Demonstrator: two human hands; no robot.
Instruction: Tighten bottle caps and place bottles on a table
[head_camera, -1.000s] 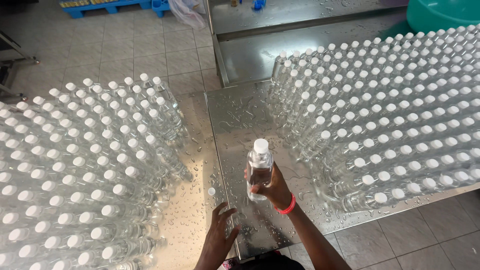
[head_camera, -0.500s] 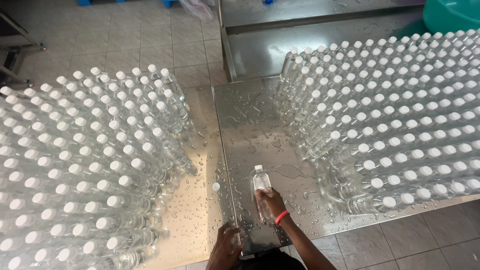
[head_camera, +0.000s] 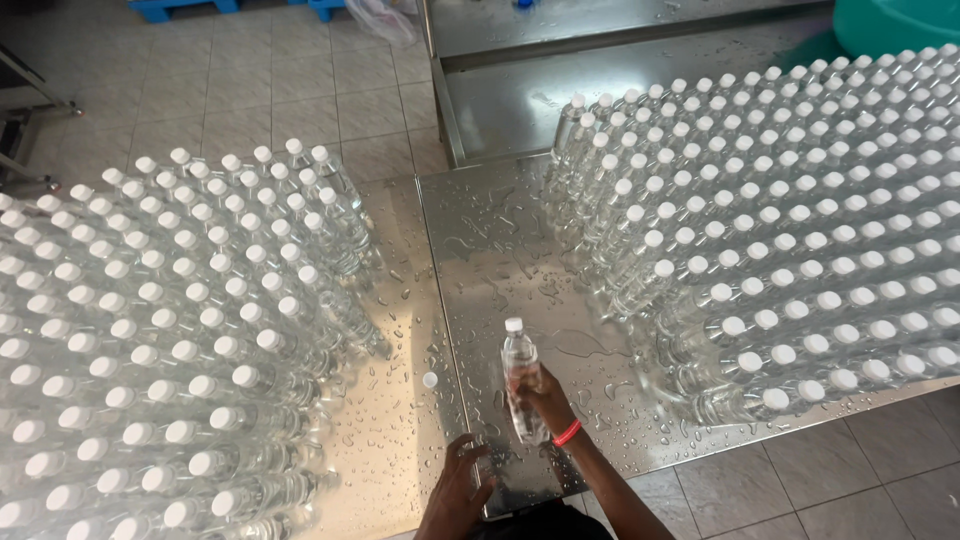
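One hand (head_camera: 548, 400) grips an upright clear bottle (head_camera: 520, 375), wrist bent inward.

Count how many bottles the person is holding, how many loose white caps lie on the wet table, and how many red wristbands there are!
Clear bottle held in the right hand: 1
Loose white cap on the table: 1
Red wristband: 1
Total: 3

A wet stainless steel table (head_camera: 500, 240) carries a large block of clear white-capped plastic bottles (head_camera: 150, 350) on the left and another (head_camera: 800, 220) on the right (well apart); between them, near the front edge, lies a loose white cap (head_camera: 430, 380).
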